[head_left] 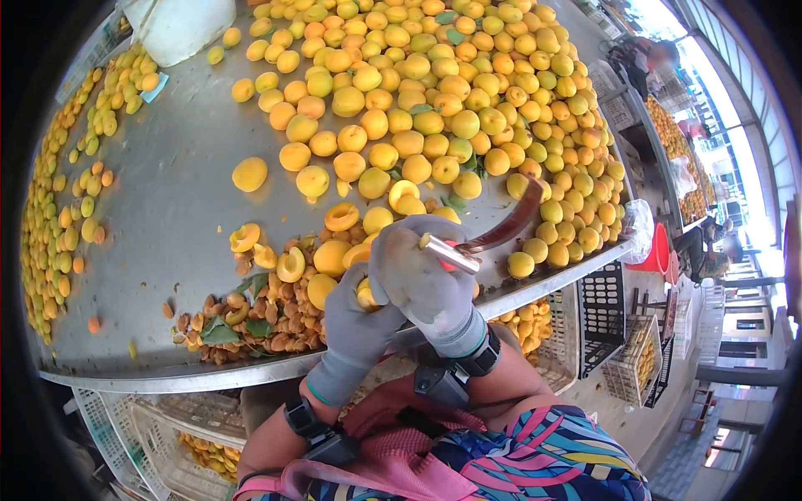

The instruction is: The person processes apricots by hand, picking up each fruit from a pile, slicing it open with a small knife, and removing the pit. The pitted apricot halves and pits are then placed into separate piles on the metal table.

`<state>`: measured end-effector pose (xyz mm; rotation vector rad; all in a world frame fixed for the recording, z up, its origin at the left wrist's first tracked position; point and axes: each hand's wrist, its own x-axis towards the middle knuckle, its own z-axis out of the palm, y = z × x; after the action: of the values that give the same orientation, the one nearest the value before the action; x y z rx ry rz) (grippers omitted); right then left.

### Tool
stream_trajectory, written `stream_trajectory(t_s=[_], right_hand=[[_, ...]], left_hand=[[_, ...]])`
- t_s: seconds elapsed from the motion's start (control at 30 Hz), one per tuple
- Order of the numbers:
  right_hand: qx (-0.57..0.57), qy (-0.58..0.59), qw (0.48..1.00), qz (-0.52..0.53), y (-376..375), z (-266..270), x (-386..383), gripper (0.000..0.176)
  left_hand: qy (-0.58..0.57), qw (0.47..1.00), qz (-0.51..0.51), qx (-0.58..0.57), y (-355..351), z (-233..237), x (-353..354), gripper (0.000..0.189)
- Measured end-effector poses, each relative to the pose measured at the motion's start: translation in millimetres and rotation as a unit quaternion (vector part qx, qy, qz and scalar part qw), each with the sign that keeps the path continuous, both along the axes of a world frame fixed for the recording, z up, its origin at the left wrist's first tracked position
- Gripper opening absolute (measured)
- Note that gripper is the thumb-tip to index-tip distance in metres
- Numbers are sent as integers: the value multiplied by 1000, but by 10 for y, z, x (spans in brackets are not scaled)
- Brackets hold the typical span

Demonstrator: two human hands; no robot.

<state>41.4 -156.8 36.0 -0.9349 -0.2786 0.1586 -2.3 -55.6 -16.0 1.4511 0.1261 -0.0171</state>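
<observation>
My right hand point(424, 271), in a grey glove, is closed round a curved knife point(511, 220) with a shiny metal handle end. The blade points up and to the right, over the heap of whole apricots point(451, 108). Just left of it, my gloved left hand point(352, 316) is closed on a yellow apricot point(366, 296), mostly hidden by the fingers. Both hands touch or nearly touch each other above the table's near edge. Beside them lie a pile of brown pits point(284, 313) and split apricot halves point(291, 265).
The metal table point(184, 184) has a raised near rim. More apricots point(50, 225) lie along its far left side. A white container point(180, 29) stands at the back. Crates point(631, 359) with apricots stand below, right; a red bucket point(650, 250) and other people are farther off.
</observation>
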Motion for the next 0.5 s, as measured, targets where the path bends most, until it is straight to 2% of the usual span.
stream_trajectory(t_s=[0.1, 0.17, 0.2, 0.33, 0.37, 0.47, 0.5], right_hand=[[-28, -8, 1000, 4, 10, 11, 35, 18], [-42, -9, 999, 7, 23, 17, 70, 23], [-40, -2, 999, 12, 17, 8, 84, 25], [60, 136, 987, 56, -79, -138, 46, 44], [64, 144, 986, 49, -89, -159, 40, 42], [133, 53, 985, 100, -104, -403, 173, 35], [222, -3, 958, 182, -71, -388, 241, 35]], left_hand=[[2, 1000, 4, 0, 13, -35, 5, 43], [23, 998, -60, -1, 65, -12, 37, 46], [24, 998, -60, -2, 85, -16, 46, 46], [66, 986, -139, -70, 190, 60, 95, 44], [80, 979, -160, -96, 221, 105, 109, 43], [121, 966, -209, -95, 292, 148, 140, 41], [135, 960, -227, -94, 298, 156, 141, 40]])
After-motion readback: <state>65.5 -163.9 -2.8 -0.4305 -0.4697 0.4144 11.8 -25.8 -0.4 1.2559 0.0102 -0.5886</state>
